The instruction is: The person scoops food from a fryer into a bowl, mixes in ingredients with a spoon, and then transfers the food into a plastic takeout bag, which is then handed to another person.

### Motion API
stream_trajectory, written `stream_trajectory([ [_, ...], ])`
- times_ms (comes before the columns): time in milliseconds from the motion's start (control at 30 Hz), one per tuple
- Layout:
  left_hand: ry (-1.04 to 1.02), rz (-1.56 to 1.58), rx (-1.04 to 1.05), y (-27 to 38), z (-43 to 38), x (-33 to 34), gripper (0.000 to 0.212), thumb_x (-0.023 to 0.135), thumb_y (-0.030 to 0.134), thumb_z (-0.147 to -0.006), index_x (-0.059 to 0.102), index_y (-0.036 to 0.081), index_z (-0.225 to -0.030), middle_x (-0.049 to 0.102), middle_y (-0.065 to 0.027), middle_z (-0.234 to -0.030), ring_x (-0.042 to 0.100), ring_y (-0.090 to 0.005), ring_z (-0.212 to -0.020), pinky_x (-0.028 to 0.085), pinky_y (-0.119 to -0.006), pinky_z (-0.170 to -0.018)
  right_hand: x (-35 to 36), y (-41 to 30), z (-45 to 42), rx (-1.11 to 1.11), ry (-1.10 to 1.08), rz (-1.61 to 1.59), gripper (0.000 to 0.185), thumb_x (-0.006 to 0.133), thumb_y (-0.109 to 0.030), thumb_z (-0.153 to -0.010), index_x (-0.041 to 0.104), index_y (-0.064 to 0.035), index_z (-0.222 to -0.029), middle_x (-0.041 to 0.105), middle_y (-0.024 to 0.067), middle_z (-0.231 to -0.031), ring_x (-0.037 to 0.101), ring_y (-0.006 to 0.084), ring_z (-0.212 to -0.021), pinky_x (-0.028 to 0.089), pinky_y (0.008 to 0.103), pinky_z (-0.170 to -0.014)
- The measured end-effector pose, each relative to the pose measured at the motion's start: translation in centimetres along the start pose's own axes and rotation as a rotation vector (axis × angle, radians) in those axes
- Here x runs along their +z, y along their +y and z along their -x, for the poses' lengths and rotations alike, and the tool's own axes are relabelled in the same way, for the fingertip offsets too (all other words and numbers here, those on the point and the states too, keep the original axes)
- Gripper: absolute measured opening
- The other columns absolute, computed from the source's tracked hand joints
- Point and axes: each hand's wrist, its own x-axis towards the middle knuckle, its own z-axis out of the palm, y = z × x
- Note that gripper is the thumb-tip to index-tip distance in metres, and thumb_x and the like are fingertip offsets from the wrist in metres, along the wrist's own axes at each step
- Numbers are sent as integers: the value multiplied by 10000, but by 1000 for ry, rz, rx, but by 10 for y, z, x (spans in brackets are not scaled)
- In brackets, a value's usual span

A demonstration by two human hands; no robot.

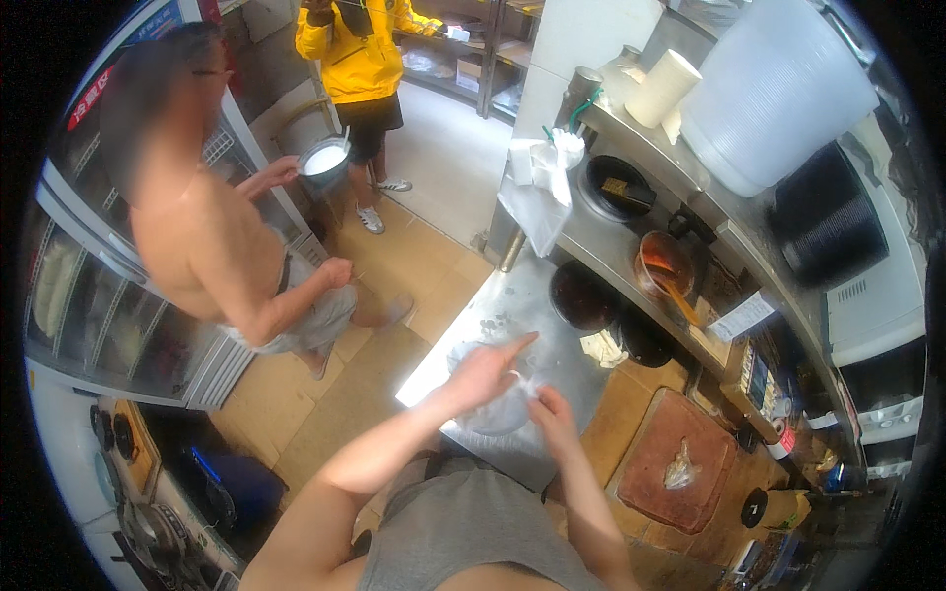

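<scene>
A translucent plastic bag (497, 418) sits on the stainless steel counter (517, 299) before me, wrapped around what looks like a round bowl. Its twisted top rises between my two hands. My left hand (480, 375) reaches over the bag, index finger stretched out, with the bag's top at the thumb. On the other side, my right hand (553, 417) pinches the gathered plastic between thumb and fingers. The bag's contents cannot be made out. A crumpled pale cloth (604, 349) lies beyond my right hand, near dark round pans (584, 295) under the shelf.
A reddish cutting board (676, 462) with a small plastic bag (681, 469) lies to the right. The steel shelf (650, 277) carries a sauce bowl (664, 262) and white bags (543, 177). At left, a person (214, 244) holds a pot (324, 161); another wears a yellow jacket (362, 55).
</scene>
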Motion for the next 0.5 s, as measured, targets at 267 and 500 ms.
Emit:
stream_trajectory([
  [267,183,-143,-302,-125,-17,67,352,601,43,-794,705,128,-1118,705,-197,-886,686,-375,-860,543,-468,-782,-6,-1,3,63,-215,594,269,652,-253,-956,678,-2,-865,607,-2,-784,525,133,-727,426,294,-677],
  [500,221,-12,-414,-141,-16,56,418,567,52,-823,666,171,-1212,697,-196,-840,685,-372,-836,537,-465,-783,-22,26,28,64,-171,476,263,635,-257,-964,721,-11,-924,709,88,-846,651,200,-815,498,350,-768],
])
